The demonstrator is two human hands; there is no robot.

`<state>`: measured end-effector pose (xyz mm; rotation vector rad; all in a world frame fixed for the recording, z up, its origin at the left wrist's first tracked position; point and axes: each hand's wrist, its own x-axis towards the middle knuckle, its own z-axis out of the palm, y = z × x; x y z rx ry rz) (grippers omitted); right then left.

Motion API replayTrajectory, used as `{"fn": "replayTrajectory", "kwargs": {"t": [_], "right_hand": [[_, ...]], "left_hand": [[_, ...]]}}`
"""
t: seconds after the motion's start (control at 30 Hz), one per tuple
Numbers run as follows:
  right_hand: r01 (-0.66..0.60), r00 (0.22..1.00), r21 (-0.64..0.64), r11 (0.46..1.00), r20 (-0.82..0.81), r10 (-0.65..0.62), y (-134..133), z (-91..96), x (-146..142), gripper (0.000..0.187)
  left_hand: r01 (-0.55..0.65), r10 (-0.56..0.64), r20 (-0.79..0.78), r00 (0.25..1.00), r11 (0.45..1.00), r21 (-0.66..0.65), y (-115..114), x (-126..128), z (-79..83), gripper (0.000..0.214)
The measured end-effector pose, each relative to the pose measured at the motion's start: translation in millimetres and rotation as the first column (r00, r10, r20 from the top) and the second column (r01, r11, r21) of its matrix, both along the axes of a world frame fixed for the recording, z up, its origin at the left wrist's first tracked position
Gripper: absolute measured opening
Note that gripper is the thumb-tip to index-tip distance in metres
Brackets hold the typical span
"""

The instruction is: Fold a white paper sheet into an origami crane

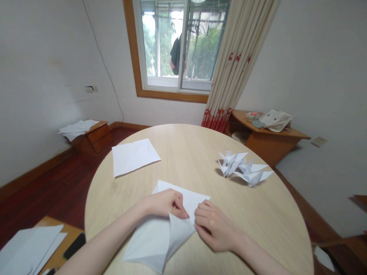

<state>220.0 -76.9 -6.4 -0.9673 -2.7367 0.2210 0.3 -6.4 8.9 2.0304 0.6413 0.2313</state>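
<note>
A white sheet of paper (149, 238) lies in front of me on the round table (186, 152), one part of it folded over with the near flap raised and bent. My left hand (171, 204) rests across the sheet, its fingers curled and its thumb and fingertip at the fold. At the sheet's right corner, my right hand (213, 225) has its fingers bent together on the paper's edge. The fingertips of both hands nearly meet, and part of the fold is hidden beneath them. Several folded paper cranes (243, 168) stand together on the table's right side.
Another white sheet (136, 157) lies at the table's far left. Lower left, more paper (31, 248) and a dark phone (75, 244) rest on a lower surface. A wooden corner desk (266, 145) with a cloth bag (276, 119) stands back right, beside the curtain (235, 61).
</note>
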Motion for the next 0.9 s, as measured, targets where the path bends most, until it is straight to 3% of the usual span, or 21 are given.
{"fn": "replayTrajectory", "kwargs": {"t": [0.37,0.67,0.9], "right_hand": [[0.021,0.995,-0.034,0.999,-0.093,-0.024,2.9,-1.0,1.6,0.026],[0.046,0.973,0.0,0.999,-0.227,-0.045,16.0,-8.4,17.1,0.028],[0.082,0.968,0.016,0.997,-0.24,-0.076,24.4,-7.9,26.1,0.029]], "left_hand": [[-0.001,0.0,-0.028,1.0,1.0,-0.026,-1.0,0.5,3.4,0.024],[0.002,-0.003,-0.053,0.999,1.0,-0.023,-0.9,2.3,5.1,0.018],[0.009,-0.011,-0.071,0.997,1.0,-0.023,0.0,1.6,5.3,0.021]]}}
